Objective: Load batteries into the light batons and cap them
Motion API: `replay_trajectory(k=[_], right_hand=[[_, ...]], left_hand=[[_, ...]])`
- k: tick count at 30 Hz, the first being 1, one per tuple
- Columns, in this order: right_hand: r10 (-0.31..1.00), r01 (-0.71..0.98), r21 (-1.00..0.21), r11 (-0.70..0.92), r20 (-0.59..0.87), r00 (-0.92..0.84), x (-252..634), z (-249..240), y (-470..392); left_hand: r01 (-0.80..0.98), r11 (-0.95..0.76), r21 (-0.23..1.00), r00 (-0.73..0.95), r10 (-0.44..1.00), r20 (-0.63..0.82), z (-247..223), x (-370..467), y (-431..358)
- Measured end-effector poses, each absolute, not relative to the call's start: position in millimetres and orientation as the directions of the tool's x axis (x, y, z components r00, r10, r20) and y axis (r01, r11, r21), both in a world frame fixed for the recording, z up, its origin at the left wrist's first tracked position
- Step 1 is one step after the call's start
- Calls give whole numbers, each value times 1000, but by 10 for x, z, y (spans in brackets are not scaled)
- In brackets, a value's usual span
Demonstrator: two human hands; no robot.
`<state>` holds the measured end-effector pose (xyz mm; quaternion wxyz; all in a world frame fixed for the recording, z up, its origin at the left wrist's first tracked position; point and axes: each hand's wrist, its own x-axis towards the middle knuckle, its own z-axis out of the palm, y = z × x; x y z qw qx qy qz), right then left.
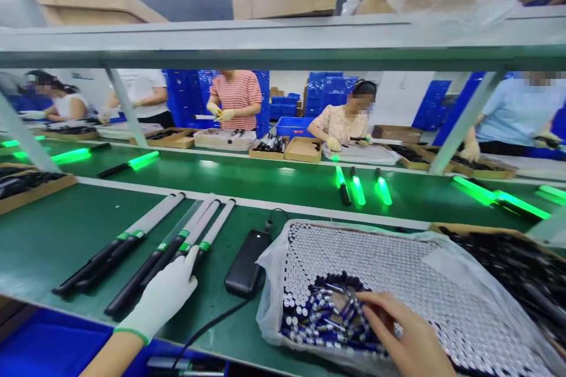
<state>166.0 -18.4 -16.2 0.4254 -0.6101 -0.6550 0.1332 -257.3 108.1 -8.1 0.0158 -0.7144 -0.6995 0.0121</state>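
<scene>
The left hand (161,300), in a white glove, lay with fingers spread loosely on the dark handle of a light stick (177,256), one of a row of unlit sticks on the green tabletop (53,235). The bare right hand (404,339) reached into a plastic-lined box (274,259), its fingers pinching among loose batteries (322,312) lying on top of the upright rows; whether it held one, I could not tell. Between the hands sat a black power bank (247,262) with its cable (207,327) trailing off the front edge. Farther out, glowing green sticks (358,188) lay on the belt, and beyond it gloved workers (234,100) handled more.
</scene>
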Motion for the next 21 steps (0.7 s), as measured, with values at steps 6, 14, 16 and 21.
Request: replay_trajectory(k=[6, 14, 16, 21], right_hand=[[953, 751, -599, 278, 267, -141, 1274, -108, 270], [961, 752, -623, 215, 273, -49, 1145, -211, 271], [959, 667, -715, 212, 285, 1, 1195, -142, 195], [891, 395, -864, 314, 411, 191, 1144, 56, -73]], left_hand=[[969, 140, 206, -166, 979, 117, 126, -2356, 944], [77, -41, 996, -131, 990, 51, 174, -1640, 570], [-267, 25, 963, -81, 996, -48, 229, -1406, 516], [-746, 253, 616, 74, 951, -301, 238, -914, 511]])
